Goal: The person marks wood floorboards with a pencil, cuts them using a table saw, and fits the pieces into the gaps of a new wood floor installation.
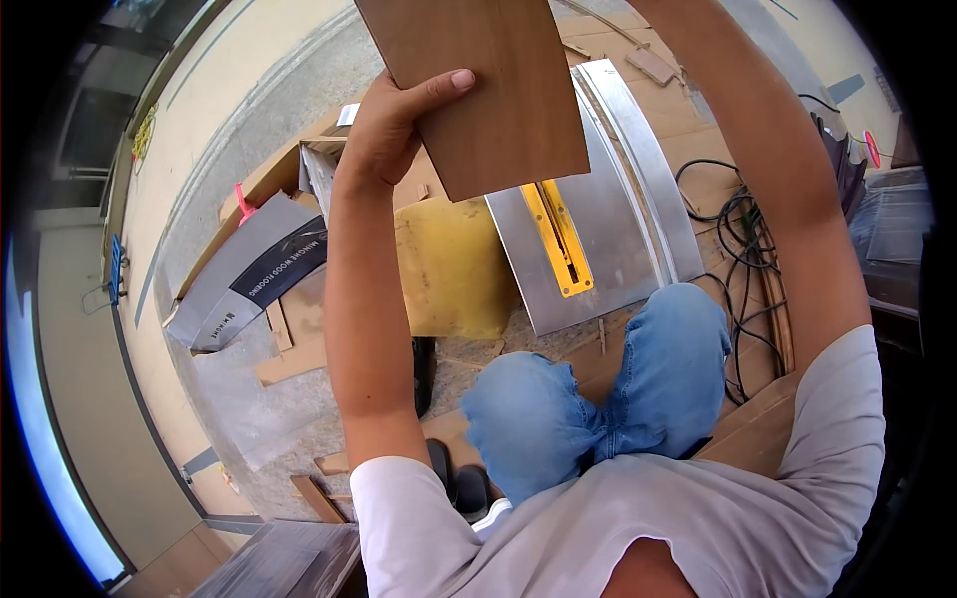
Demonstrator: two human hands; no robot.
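A brown wooden plank (pixel 498 100) is raised in front of me and runs off the upper edge of the view. My left hand (pixel 404 120) grips its left side, the thumb flat on the upper face and the fingers hidden underneath. My right arm reaches up past the top edge, so the right hand is out of sight. Below the plank lies a silver saw table (pixel 623 229) with a yellow slotted insert (pixel 560 244). The plank covers part of this metal top.
A yellow block-like piece (pixel 454 269) sits left of the saw table. Further left is an open cardboard flooring box (pixel 259 259). Black cable (pixel 743 239) lies coiled at right. Wood scraps (pixel 653 67) and cardboard are scattered about. Wrapped boards (pixel 284 558) are at lower left.
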